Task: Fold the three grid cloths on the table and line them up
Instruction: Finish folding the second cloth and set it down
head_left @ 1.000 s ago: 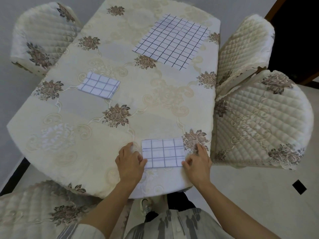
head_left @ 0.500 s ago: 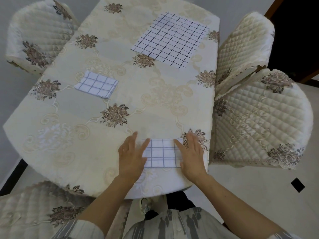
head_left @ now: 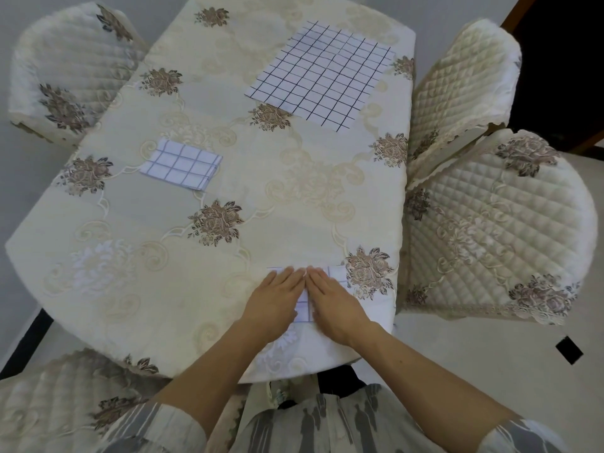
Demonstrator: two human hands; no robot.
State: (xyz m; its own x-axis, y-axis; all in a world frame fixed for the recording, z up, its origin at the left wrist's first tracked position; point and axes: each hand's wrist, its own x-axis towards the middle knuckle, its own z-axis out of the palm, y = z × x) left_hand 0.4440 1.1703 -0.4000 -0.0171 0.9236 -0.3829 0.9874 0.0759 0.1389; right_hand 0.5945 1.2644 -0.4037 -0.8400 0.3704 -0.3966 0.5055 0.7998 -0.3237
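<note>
From the head view, a cream table (head_left: pixel 157 289) in a soft cloth embroidered with brown flowers fills the frame, and quilted chairs (head_left: pixel 496 230) stand round it. At the lower centre the left hand (head_left: pixel 277 299) and right hand (head_left: pixel 333 302) lie flat, fingers straight and side by side, pressing a folded white grid cloth (head_left: pixel 336 275). They hide most of it, and its long axis runs left to right. A second folded cloth (head_left: pixel 181 165) lies at mid-left, slanting down to the right. A flat open cloth (head_left: pixel 322 75) lies at the upper centre, tilted.
</note>
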